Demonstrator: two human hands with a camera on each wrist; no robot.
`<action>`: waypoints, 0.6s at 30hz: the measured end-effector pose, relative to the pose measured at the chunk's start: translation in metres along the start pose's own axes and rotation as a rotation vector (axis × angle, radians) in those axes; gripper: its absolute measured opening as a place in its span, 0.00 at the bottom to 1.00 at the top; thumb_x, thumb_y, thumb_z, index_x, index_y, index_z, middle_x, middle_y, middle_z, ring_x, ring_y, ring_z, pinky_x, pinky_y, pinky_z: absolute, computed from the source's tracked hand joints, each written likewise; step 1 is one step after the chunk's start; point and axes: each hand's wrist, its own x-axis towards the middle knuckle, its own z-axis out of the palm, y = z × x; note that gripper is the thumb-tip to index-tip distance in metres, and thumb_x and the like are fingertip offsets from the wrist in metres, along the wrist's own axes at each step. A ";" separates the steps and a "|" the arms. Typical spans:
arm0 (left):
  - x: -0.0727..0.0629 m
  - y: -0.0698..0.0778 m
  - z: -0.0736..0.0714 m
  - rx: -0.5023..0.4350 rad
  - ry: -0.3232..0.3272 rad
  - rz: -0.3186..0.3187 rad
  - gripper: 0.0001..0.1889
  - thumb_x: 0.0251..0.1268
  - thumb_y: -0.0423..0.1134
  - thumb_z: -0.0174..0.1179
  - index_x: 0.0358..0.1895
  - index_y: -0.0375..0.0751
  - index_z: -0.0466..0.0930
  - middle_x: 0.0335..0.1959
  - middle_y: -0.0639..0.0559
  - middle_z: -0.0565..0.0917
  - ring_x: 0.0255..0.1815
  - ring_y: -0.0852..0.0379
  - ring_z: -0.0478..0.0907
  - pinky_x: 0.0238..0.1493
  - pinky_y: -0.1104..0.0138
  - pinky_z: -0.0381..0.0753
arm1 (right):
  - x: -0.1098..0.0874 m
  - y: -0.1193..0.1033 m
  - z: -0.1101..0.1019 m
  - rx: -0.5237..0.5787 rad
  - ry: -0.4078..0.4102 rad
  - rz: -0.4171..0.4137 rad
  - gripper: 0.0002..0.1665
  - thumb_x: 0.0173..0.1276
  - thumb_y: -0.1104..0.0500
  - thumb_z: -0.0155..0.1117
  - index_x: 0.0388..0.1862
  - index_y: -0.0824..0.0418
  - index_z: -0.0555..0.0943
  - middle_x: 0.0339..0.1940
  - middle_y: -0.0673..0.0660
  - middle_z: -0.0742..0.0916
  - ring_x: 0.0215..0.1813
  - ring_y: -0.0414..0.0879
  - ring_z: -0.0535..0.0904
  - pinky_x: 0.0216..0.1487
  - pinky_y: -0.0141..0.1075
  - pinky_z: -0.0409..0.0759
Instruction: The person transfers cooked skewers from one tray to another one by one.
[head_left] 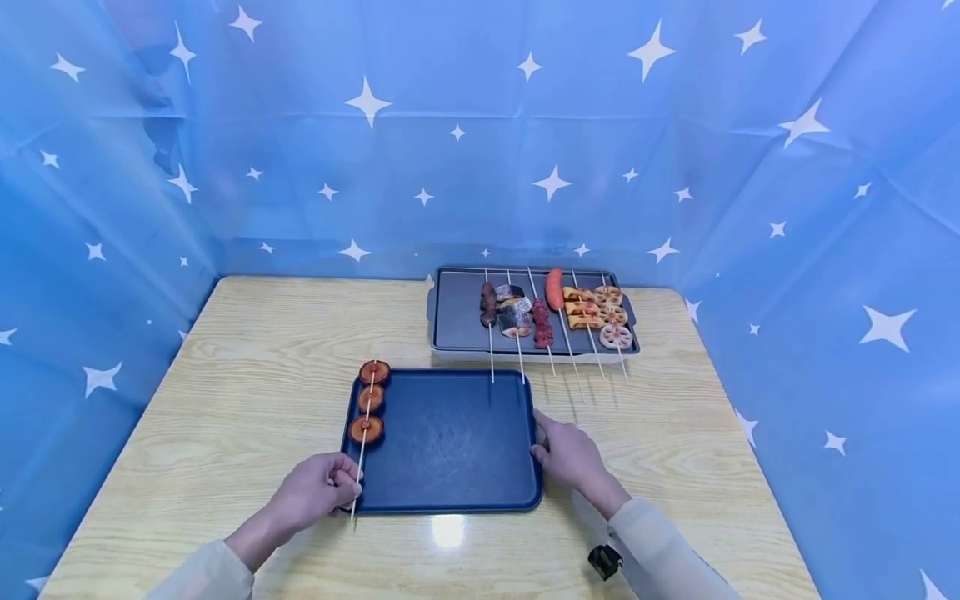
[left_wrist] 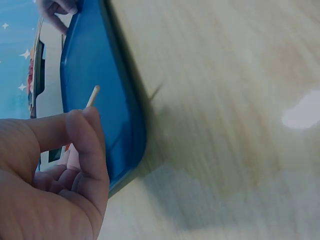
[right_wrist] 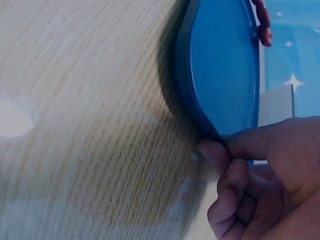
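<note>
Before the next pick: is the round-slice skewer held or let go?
Held: the left hand pinches the skewer near its bare end, which pokes past the fingertips.

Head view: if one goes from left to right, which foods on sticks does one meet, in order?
Skewer of three round brown slices, held by the left hand → dark-brown pieces → silvery pieces → dark-red pieces → red sausage → yellow pieces → slices with holes.

Look at this: left sleeve [head_left: 208, 575], long, pale greyish-white | right sleeve [head_left: 663, 546], a match, loose at the cuff | small black block [head_left: 605, 562] (what a contrast!) showing beside it | left hand [head_left: 313, 492], right hand [head_left: 572, 454], both bare
</note>
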 end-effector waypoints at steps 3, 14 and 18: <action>-0.002 -0.003 0.003 -0.009 -0.010 0.003 0.07 0.58 0.29 0.63 0.38 0.31 0.76 0.26 0.50 0.80 0.24 0.57 0.78 0.25 0.66 0.81 | 0.001 0.000 0.000 0.006 -0.006 0.008 0.35 0.66 0.58 0.65 0.71 0.63 0.67 0.23 0.49 0.83 0.21 0.40 0.74 0.23 0.34 0.70; -0.007 -0.007 0.005 0.044 0.001 -0.009 0.06 0.58 0.28 0.63 0.36 0.32 0.76 0.26 0.51 0.80 0.24 0.57 0.78 0.24 0.68 0.80 | 0.000 0.000 0.000 0.006 -0.007 0.010 0.35 0.66 0.58 0.65 0.71 0.63 0.68 0.23 0.50 0.84 0.21 0.41 0.74 0.23 0.34 0.70; -0.006 -0.007 0.005 0.055 0.007 -0.016 0.06 0.57 0.29 0.63 0.36 0.32 0.77 0.25 0.50 0.81 0.22 0.57 0.79 0.23 0.67 0.79 | 0.000 0.000 0.000 0.005 -0.009 0.016 0.35 0.66 0.58 0.65 0.71 0.63 0.68 0.23 0.49 0.83 0.21 0.41 0.73 0.23 0.34 0.69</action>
